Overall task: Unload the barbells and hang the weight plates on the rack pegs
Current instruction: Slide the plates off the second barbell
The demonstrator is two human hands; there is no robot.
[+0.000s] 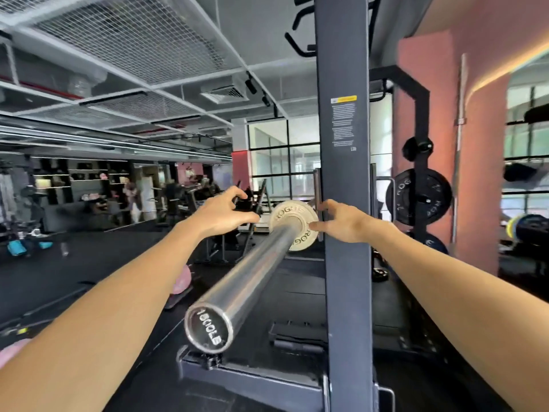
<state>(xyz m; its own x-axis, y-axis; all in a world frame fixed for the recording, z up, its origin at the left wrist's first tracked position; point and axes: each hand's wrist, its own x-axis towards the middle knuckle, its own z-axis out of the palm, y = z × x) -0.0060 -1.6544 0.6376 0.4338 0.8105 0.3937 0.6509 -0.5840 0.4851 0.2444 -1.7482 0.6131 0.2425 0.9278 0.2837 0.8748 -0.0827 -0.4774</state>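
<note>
You stand in a gym with a mesh ceiling and dark floor, facing a dark rack upright point(344, 203). The barbell sleeve point(246, 275) points at you, one small pale plate point(292, 224) far along it. Your left hand point(221, 212) hovers just left of the plate, fingers spread and curled, holding nothing. Your right hand point(341, 220) touches its right edge (fingers fairly straight). A black plate point(419, 196) hangs on a peg behind.

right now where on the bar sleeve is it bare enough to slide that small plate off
The sleeve is bare from the small plate to the end cap. It is crowded at the plate: left hand on one side, right hand and the rack upright on the other.
</note>
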